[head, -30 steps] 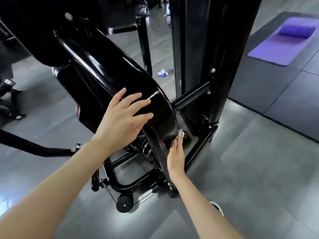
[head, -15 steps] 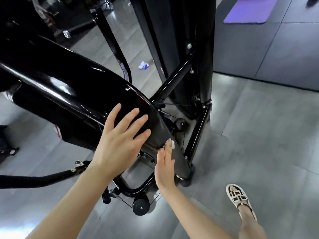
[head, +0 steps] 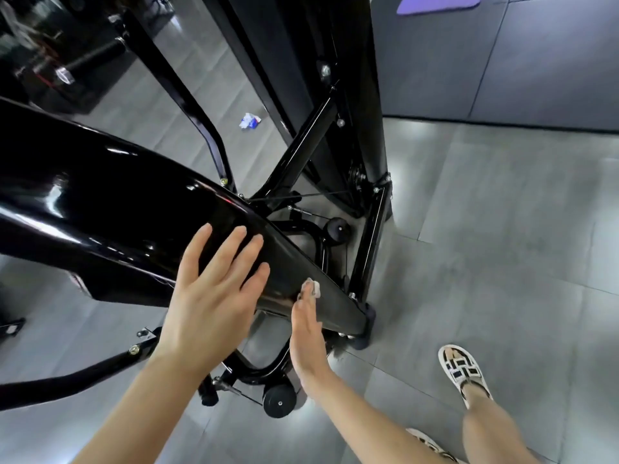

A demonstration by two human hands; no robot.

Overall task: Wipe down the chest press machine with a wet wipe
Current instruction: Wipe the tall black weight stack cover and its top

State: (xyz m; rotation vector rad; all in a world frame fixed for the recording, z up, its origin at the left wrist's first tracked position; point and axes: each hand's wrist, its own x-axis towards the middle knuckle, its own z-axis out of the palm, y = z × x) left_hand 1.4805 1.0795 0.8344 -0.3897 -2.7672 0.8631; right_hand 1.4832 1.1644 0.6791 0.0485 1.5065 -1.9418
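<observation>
I see my left hand point(head: 214, 296) lying flat, fingers point(head: 197, 246) spread wide, on the machine's glossy, rounded black cover point(head: 117, 202), while toward that cover's lower end my right hand point(head: 306, 333) presses a small crumpled white wipe point(head: 314, 288) against it with straight fingers.

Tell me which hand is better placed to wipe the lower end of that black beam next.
Right. The right hand presses the wet wipe against the black beam near its lower end. The left hand lies flat higher up, holding no wipe.
</observation>
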